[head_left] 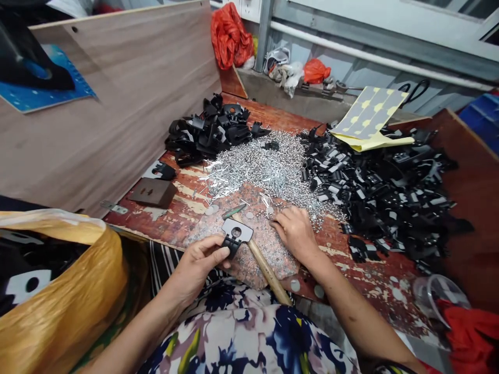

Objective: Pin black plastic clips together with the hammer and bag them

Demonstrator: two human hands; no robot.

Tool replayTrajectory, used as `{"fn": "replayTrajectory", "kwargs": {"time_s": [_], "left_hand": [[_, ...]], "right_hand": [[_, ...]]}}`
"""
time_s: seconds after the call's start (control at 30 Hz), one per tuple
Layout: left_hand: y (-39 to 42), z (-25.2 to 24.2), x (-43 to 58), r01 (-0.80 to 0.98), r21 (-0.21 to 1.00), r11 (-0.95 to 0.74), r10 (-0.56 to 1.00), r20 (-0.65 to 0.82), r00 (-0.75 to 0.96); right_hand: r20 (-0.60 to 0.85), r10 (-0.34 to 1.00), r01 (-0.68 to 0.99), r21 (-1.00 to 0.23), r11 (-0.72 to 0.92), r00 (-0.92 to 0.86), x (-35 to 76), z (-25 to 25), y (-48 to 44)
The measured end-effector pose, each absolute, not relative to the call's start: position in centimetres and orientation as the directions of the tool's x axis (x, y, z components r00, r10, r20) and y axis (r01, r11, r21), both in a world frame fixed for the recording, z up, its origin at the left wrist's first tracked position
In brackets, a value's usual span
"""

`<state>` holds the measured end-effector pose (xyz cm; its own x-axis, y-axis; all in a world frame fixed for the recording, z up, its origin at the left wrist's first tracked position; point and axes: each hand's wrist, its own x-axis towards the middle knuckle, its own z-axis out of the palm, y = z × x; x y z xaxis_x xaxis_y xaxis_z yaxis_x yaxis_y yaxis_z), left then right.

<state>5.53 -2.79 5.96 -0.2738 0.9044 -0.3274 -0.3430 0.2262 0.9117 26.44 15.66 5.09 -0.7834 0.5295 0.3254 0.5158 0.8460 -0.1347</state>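
My left hand [202, 255] pinches a black plastic part with a light grey face [242, 230] and a round hole through it, held up over a speckled stone slab [278, 254]. Behind the part lies a hammer [265, 267], its wooden handle pointing toward my lap and its head partly green. My right hand [295, 231] is closed low over the slab's right side, thumb and fingers together; what sits at the fingertips is too small to name. Just beyond it spreads a heap of thin silvery metal pins [268, 163], a few of them loose on the slab.
Piles of black plastic parts lie at the back left [210, 130] and right [382, 187]. A yellow-backed sticker sheet [368, 117] rests on the right pile. A brown block [153, 192] sits left. Beside me stands a yellow bag [97, 280]; a wooden panel [148, 78] borders the left.
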Motion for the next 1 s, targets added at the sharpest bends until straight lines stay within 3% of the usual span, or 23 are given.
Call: {"fn": "replayTrajectory", "kwargs": {"time_s": [0.07,0.23,0.3,0.53,0.6,0.67,0.73,0.77,0.83,0.9,1.0], "left_hand": [[-2.7,6.2,5.7,-0.343,0.907,0.245,0.901,-0.344,-0.266],[-2.5,6.2,5.7,-0.344,0.892,0.293,0.879,-0.393,-0.269],[-2.4,6.2,5.6,-0.352,0.878,0.323,0.872,-0.421,-0.251],[-2.3,5.9,6.0,-0.341,0.891,0.300,0.885,-0.394,-0.248],[-2.5,5.9,6.0,-0.284,0.918,0.279,0.898,-0.353,-0.262],[-2.6,6.0,5.8,-0.112,0.971,0.211,0.916,-0.236,-0.324],[-2.5,6.4,5.7,0.175,0.978,0.112,0.935,-0.045,-0.351],[-2.4,6.7,5.8,0.321,0.945,0.057,0.947,0.051,-0.319],[-2.2,7.3,6.0,0.537,0.841,-0.065,0.969,0.181,-0.166],[-2.0,7.9,6.5,0.643,0.743,-0.185,0.973,0.231,0.013],[-2.1,8.3,7.0,0.713,0.644,-0.278,0.958,0.244,0.153]], "right_hand": [[0.329,0.495,0.482,-0.126,0.867,-0.804,26.8,4.4,16.0],[0.351,0.544,0.447,-0.323,0.834,-0.762,28.1,4.1,16.3],[0.339,0.566,0.461,-0.344,0.818,-0.751,28.4,4.2,16.4],[0.312,0.562,0.565,-0.091,0.820,-0.766,26.5,4.5,16.1],[0.323,0.589,0.550,-0.212,0.808,-0.741,26.4,5.0,16.1],[0.303,0.662,0.493,-0.475,0.729,-0.686,26.6,5.9,16.0],[0.132,0.703,0.391,-0.753,0.529,-0.699,26.7,6.9,15.5],[-0.003,0.666,0.349,-0.853,0.387,-0.746,26.6,7.3,15.0],[-0.242,0.461,0.316,-0.944,0.090,-0.854,26.1,7.8,13.9],[-0.373,0.215,0.349,-0.926,-0.142,-0.902,25.4,7.8,12.7],[-0.452,0.033,0.425,-0.858,-0.288,-0.891,24.6,7.6,11.9]]}}
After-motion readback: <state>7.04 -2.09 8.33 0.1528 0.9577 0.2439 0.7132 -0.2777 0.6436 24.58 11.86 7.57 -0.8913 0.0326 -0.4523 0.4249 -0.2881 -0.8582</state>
